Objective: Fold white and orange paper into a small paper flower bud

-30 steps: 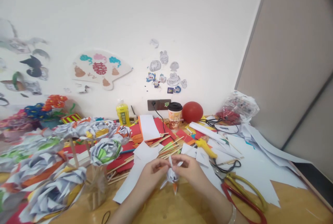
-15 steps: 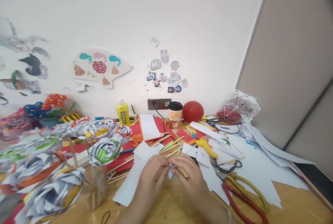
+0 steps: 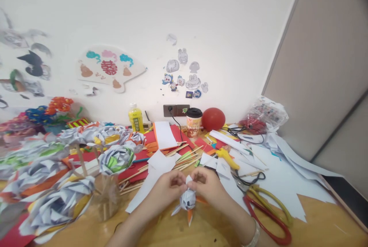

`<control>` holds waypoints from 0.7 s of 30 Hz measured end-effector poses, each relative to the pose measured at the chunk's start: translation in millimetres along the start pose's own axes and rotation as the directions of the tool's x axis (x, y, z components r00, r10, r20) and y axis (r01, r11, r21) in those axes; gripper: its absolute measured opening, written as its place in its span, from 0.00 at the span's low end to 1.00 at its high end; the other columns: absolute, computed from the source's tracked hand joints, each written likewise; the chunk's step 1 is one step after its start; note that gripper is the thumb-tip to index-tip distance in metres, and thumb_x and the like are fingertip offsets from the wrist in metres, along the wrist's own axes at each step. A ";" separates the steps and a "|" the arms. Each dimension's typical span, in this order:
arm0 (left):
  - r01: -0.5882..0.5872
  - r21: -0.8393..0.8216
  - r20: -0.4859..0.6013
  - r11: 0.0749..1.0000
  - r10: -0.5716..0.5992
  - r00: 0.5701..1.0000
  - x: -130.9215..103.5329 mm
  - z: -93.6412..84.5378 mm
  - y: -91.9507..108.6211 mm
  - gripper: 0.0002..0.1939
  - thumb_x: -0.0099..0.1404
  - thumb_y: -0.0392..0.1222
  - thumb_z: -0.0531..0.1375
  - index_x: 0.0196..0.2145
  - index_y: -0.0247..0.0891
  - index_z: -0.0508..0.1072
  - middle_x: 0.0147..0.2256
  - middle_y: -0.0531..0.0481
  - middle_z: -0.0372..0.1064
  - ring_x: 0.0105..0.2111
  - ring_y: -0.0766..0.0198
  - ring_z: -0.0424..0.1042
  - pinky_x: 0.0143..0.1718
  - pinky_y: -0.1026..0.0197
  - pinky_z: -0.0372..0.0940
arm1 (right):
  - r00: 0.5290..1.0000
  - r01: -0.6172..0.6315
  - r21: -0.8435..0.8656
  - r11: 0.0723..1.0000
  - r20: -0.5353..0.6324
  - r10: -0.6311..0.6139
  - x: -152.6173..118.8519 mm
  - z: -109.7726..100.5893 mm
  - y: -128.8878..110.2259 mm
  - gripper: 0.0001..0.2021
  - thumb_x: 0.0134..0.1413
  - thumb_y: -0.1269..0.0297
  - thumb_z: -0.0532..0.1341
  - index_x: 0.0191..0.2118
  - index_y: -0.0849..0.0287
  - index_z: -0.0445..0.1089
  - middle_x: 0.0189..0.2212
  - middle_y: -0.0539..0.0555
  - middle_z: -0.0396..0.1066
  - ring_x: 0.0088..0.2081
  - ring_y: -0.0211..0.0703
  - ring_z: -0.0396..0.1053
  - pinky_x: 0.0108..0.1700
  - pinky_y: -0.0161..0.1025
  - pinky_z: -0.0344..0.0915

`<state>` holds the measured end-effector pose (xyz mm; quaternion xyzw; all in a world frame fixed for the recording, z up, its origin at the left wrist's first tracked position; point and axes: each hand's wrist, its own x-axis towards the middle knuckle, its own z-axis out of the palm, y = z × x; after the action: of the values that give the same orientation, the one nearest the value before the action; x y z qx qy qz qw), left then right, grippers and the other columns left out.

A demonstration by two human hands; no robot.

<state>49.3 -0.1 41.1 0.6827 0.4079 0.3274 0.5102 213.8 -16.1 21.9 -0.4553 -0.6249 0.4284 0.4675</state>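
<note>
Between my hands, above the wooden table, is a small folded-paper flower (image 3: 188, 200), white with orange tips pointing down and to the right. My left hand (image 3: 172, 186) pinches its upper edge from the left, thumb and fingers closed. My right hand (image 3: 204, 184) pinches a white paper tip at its top from the right, fingers curled. The fingertips nearly meet and hide part of the paper. Left of my hands, larger finished paper flowers (image 3: 116, 159) in white, green, orange and yellow stand massed together.
Scissors with red and yellow handles (image 3: 268, 216) lie right of my right forearm, near a yellow glue gun (image 3: 227, 158). Beyond my hands are wooden sticks (image 3: 184, 159), a lidded paper cup (image 3: 194, 122), a yellow drink bottle (image 3: 136, 118) and a red balloon (image 3: 213, 119). White sheets (image 3: 284, 185) cover the right side.
My hands have turned the paper flower, so its rounded body and orange tips now show below my fingers. My fingertips have shifted to its top. The view has tilted slightly.
</note>
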 end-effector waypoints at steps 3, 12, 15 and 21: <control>0.069 -0.075 0.077 0.995 -0.063 0.995 3.0 -2.6 -9.3 0.11 0.48 0.44 0.63 0.25 0.35 0.68 0.21 0.54 0.66 0.23 0.67 0.64 0.25 0.66 0.57 | 0.996 -0.027 0.018 0.999 0.081 0.026 1.8 0.1 13.0 0.05 0.44 0.67 0.62 0.29 0.60 0.65 0.25 0.48 0.66 0.28 0.37 0.64 0.29 0.32 0.61; -0.017 0.194 -0.104 0.981 0.038 0.994 4.8 4.6 -15.1 0.04 0.47 0.37 0.60 0.19 0.35 0.67 0.19 0.55 0.65 0.22 0.67 0.62 0.23 0.67 0.55 | 0.996 0.006 -0.128 0.992 0.092 0.006 4.1 1.0 18.7 0.03 0.43 0.72 0.60 0.28 0.60 0.65 0.24 0.46 0.64 0.27 0.35 0.63 0.30 0.32 0.60; -0.018 0.160 -0.093 0.987 0.034 0.995 3.5 2.4 -12.4 0.04 0.47 0.38 0.60 0.19 0.35 0.68 0.19 0.54 0.66 0.22 0.66 0.63 0.24 0.66 0.56 | 0.991 0.013 -0.122 0.992 0.131 0.003 2.1 -1.4 6.5 0.04 0.43 0.73 0.59 0.29 0.60 0.67 0.26 0.48 0.66 0.30 0.38 0.65 0.32 0.34 0.61; 0.045 -0.275 0.125 0.960 -0.010 0.992 0.8 -10.3 -9.7 0.13 0.52 0.46 0.62 0.34 0.34 0.71 0.31 0.48 0.70 0.32 0.62 0.68 0.34 0.63 0.60 | 0.990 0.105 -0.025 0.994 0.100 -0.102 -0.6 -5.4 -8.4 0.00 0.44 0.71 0.61 0.26 0.60 0.69 0.27 0.50 0.70 0.32 0.40 0.68 0.37 0.37 0.63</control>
<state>38.6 6.5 34.5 0.6175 0.3354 0.3316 0.6295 217.7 -18.0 30.9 -0.4074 -0.6764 0.4161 0.4509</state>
